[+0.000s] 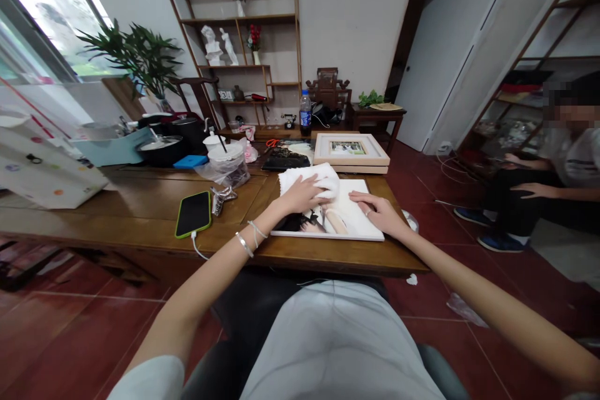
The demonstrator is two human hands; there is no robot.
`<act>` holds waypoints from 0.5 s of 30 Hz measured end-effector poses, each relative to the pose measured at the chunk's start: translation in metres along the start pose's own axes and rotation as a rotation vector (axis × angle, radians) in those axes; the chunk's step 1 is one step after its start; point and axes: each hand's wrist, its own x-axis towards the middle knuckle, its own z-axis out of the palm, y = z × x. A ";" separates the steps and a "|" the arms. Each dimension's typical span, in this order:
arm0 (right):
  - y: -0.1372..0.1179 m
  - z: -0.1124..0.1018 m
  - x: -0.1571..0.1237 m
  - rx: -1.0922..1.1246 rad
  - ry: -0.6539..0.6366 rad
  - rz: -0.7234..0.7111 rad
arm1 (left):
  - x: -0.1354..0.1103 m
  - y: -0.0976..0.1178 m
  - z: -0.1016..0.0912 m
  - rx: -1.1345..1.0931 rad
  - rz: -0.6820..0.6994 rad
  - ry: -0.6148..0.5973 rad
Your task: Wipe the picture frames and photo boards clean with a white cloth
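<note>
A flat white panel with a printed photo [360, 225] lies on the wooden table in front of me. On its upper left part rests a bunched white cloth [287, 179]. My left hand [304, 194] presses down on this cloth with its fingers spread, covering some of it. Dark and skin-toned parts of the picture show below the cloth; the rest of the print is hidden under cloth and hand. At the panel's right side my right hand [377, 214] lies flat on the white surface, fingers stretched out and holding nothing.
Beyond the panel are stacked framed pictures [347, 149], a black plastic bag [287, 160] and a blue-capped bottle [305, 114]. A charging phone [194, 214], crumpled foil [222, 200] and a bagged cup [225, 159] stand left. Another person [553, 169] sits at right.
</note>
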 end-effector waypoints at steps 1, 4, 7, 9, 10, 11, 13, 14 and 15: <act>0.000 0.000 0.000 0.002 0.000 0.001 | 0.003 -0.001 0.000 0.007 -0.010 0.003; 0.000 0.000 0.000 -0.006 0.006 0.005 | 0.007 0.003 0.000 0.023 -0.017 0.006; 0.000 0.001 0.000 -0.020 -0.003 0.004 | 0.004 0.014 -0.002 0.025 0.006 0.002; 0.001 0.001 0.000 -0.036 -0.003 0.008 | -0.002 0.027 -0.004 0.017 0.041 -0.003; 0.001 0.001 0.000 -0.043 0.003 0.011 | -0.006 0.036 -0.004 0.013 0.060 -0.005; 0.002 0.001 0.000 -0.050 0.009 0.013 | -0.012 0.045 -0.005 0.010 0.076 -0.007; 0.004 0.000 0.000 -0.054 0.012 0.008 | -0.025 0.068 -0.007 0.008 0.098 -0.013; 0.004 0.000 0.000 -0.052 0.004 0.004 | -0.033 0.080 -0.008 0.010 0.108 -0.014; 0.005 -0.001 0.000 -0.047 -0.007 0.001 | -0.042 0.091 -0.009 0.013 0.120 -0.012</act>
